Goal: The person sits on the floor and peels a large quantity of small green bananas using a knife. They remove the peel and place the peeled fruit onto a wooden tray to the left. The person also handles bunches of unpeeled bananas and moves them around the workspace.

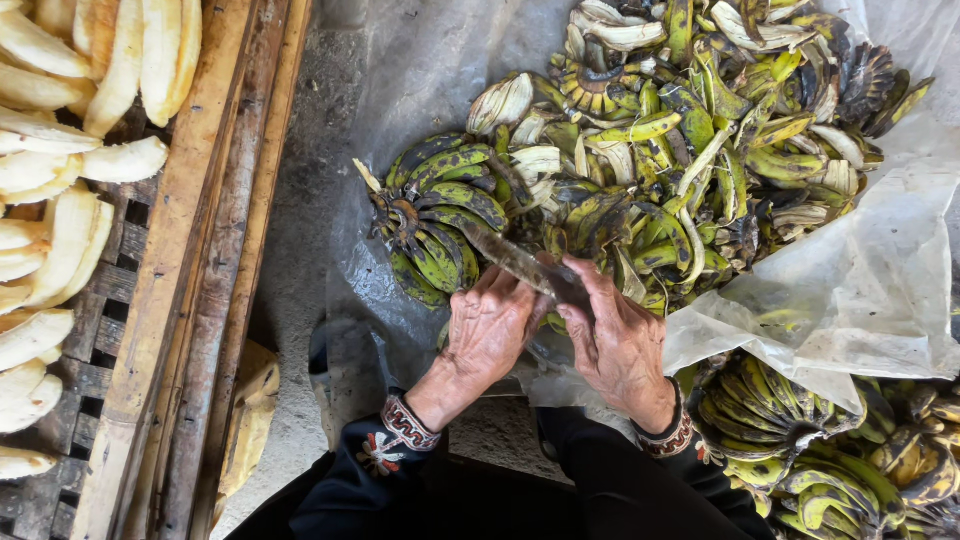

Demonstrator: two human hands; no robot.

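Note:
My left hand rests on a bunch of green, dark-spotted bananas and seems to hold a fruit under its fingers. My right hand grips the handle of a long knife, whose dull blade points up and left across the bunch. Both hands meet near the knife handle. A large heap of green peels lies behind them on a clear plastic sheet.
Peeled pale bananas lie on a wooden slatted rack at the left. More whole green bunches sit at the lower right, partly under the plastic. Grey concrete floor runs between the rack and the heap.

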